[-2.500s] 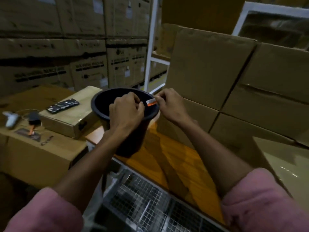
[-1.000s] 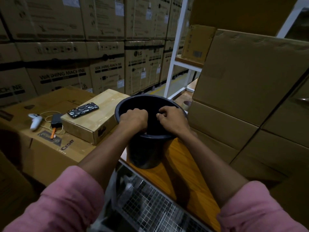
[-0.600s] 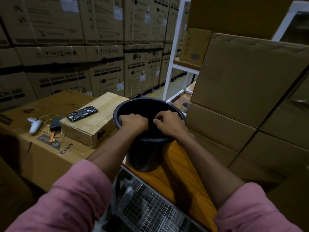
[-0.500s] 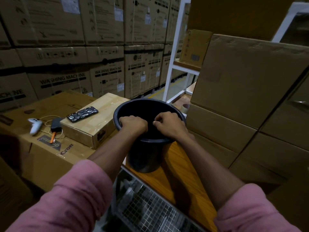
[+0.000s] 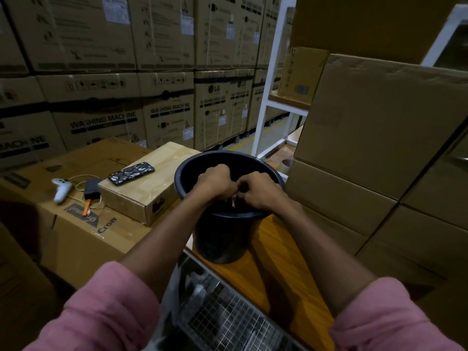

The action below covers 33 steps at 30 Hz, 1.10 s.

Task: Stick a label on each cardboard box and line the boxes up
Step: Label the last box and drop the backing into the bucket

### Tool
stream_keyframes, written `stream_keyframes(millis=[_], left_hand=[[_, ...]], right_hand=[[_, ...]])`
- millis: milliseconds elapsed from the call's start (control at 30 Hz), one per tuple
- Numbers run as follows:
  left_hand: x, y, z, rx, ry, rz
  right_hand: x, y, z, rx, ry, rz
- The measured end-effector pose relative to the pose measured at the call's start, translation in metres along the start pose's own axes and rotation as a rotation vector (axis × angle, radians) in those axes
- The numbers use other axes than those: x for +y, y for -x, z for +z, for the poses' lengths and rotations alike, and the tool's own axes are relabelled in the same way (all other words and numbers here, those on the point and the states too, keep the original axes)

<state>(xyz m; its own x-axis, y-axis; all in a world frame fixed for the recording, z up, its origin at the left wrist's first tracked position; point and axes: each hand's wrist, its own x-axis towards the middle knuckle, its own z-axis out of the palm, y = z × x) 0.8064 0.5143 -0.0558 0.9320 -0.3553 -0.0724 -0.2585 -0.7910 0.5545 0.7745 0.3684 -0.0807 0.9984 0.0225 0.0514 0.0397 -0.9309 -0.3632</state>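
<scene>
Both hands are hovering over the black bucket (image 5: 222, 239) on the bench (image 5: 273, 252): left hand (image 5: 215, 182) and right hand (image 5: 260, 191), fingers curled, are pinching a small label (image 5: 233, 203) between them, beside stacked cardboard boxes (image 5: 374, 138).

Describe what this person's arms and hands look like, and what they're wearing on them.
Both arms wear pink fabric sleeves, the left sleeve and right sleeve pushed up to about the elbow, leaving the forearms bare. The left hand and right hand are bare too: no gloves, and no watch or bracelet shows at the wrists. Rings cannot be made out.
</scene>
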Motion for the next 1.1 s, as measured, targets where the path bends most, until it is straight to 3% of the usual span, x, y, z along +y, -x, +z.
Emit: stream_keyframes(millis=[133, 333, 633, 933, 1100], left_hand=[[-0.003, -0.003, -0.001, 0.060, 0.146, -0.075], [-0.012, -0.006, 0.000, 0.026, 0.531, -0.142], [-0.008, 0.004, -0.005, -0.030, 0.735, -0.152], [-0.012, 0.003, -0.002, 0.003, 0.669, -0.129], [-0.008, 0.012, 0.004, 0.266, 0.098, -0.028]], right_hand=[[0.003, 0.000, 0.002, 0.082, -0.082, -0.008], [0.003, 0.001, 0.002, 0.056, -0.077, -0.027], [0.003, 0.004, 0.004, 0.147, -0.052, -0.046], [0.001, 0.009, 0.002, 0.183, -0.047, -0.087], [-0.002, 0.007, -0.001, 0.097, -0.027, -0.085]])
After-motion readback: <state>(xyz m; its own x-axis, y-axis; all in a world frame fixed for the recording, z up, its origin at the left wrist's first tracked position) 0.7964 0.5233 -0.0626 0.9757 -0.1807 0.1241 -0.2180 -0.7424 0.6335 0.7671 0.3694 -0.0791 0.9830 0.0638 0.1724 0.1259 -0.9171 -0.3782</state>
